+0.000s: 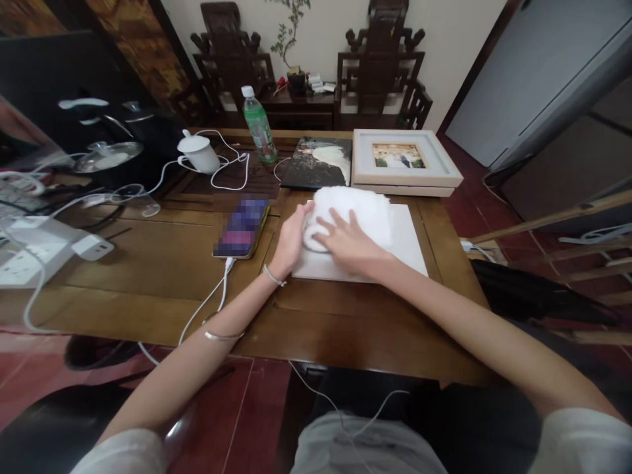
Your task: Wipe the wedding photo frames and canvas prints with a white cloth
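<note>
A fluffy white cloth (pixel 368 214) lies bunched over a flat white board (pixel 412 243) on the wooden table. My right hand (pixel 348 242) presses down on the cloth, palm down, with its fingers spread. At the board's left edge is my left hand (pixel 291 237), wearing a bracelet at the wrist. Its thumb reaches over the edge beside the cloth, and its fingers look closed around the board's side, though partly hidden.
Behind the board, a dark photo panel (pixel 316 163) lies beside a pale framed picture (pixel 407 161). A phone (pixel 244 230) with a white cable is left of my hands. Farther away stand a green-labelled bottle (pixel 260 125), a lidded white cup (pixel 198 153) and a power strip (pixel 37 253).
</note>
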Motion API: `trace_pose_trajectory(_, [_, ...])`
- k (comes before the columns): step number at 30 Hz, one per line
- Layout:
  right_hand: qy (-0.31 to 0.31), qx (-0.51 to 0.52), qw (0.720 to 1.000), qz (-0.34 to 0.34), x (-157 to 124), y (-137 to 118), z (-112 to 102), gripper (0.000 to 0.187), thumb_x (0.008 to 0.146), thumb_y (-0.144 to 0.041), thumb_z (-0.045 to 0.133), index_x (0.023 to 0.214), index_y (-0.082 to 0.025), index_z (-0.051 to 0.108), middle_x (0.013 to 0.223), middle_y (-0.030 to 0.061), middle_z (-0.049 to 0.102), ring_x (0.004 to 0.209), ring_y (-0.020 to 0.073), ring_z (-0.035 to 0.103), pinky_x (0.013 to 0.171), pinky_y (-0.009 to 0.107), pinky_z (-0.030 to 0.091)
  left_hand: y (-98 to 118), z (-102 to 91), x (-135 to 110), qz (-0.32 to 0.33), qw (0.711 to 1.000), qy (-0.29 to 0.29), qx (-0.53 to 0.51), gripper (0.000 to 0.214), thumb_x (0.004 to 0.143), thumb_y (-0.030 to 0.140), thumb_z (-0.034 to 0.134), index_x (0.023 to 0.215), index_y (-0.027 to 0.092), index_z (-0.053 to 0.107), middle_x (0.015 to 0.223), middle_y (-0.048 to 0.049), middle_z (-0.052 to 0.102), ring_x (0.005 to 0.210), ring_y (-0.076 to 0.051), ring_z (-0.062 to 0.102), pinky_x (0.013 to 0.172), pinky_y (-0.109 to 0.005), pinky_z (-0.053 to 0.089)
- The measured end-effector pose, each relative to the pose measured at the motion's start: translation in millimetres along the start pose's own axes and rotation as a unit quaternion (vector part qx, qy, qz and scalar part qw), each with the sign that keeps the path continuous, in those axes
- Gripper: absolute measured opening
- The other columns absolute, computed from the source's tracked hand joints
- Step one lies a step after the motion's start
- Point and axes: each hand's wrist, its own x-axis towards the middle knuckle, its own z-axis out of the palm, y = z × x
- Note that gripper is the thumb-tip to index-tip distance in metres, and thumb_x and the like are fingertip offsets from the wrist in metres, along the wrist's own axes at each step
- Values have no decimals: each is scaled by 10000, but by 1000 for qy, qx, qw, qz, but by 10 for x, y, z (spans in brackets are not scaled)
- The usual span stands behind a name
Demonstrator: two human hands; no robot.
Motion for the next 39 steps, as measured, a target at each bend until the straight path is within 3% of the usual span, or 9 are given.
trace_pose_trajectory(6, [-34,60,980,-186,-560,-293,-116,508,827,13,433,1236,-198,649,1474,115,525,1432,360,343,1085,672,327,52,-5,-13,-20,997,39,-70,676,1019,583,176,1297,156,619,1417,-115,586,1353,-262,516,1147,-456,395])
trace_pose_trajectory(11, [-31,66,988,-134,-796,-139,-193,513,807,34,416,1225,-167,634,1349,165,611,1335,327,480,1054,595,407,36,25,-84,61,989,-17,136,519,1017,428,310,1282,109,622,1411,-153,583,1374,-275,488,1186,-475,331])
trace_pose_trajectory(15, [-28,28,999,-15,-566,165,-150,569,804,31,411,1314,-162,572,1417,194,547,1376,356,430,1071,591,387,-64,54,-133,86,942,-126,298,496,960,281,398,1386,52,504,1537,-204,417,1478,-316,310,1207,-526,271])
trace_pose_trajectory(20, [-5,41,996,79,-13,329,-114,635,809,25,364,1421,-122,449,1419,232,521,1407,421,343,1019,686,363,-98,63,-154,121,911,-152,363,525,964,222,356,1415,-37,426,1541,-271,363,1482,-357,279,1211,-532,262])
trace_pose_trajectory(23, [-13,76,996,48,278,262,-118,592,836,-3,351,1407,-120,453,1417,222,521,1398,419,343,1009,694,348,-81,53,-142,156,908,-145,362,444,972,233,353,1308,12,541,1425,-263,494,1380,-347,437,1170,-522,342])
trace_pose_trajectory(27, [12,108,994,1,425,268,-127,504,849,-1,308,1259,-141,568,1313,184,605,1303,341,466,996,541,397,-80,39,-133,171,908,-139,356,404,980,251,348,1264,75,576,1364,-226,547,1336,-324,480,1152,-520,370])
trace_pose_trajectory(34, [27,126,989,73,-128,809,-192,475,780,-21,352,1161,-143,610,1092,162,690,1024,306,627,859,411,465,-110,35,-156,116,905,-155,379,530,971,253,340,1436,9,408,1554,-240,366,1491,-336,266,1209,-524,273])
trace_pose_trajectory(37, [21,118,986,119,-511,984,-120,507,750,-15,369,1184,-136,600,1215,183,660,1188,355,577,942,507,463,-110,38,-163,115,905,-157,379,527,971,255,338,1441,26,405,1561,-235,359,1495,-329,258,1203,-530,283])
trace_pose_trajectory(39, [7,98,987,130,-788,955,-22,559,725,-1,387,1231,-135,584,1401,195,558,1387,400,401,1026,634,396,-113,41,-165,116,906,-153,378,522,972,256,337,1442,40,406,1561,-229,363,1495,-324,258,1202,-530,283])
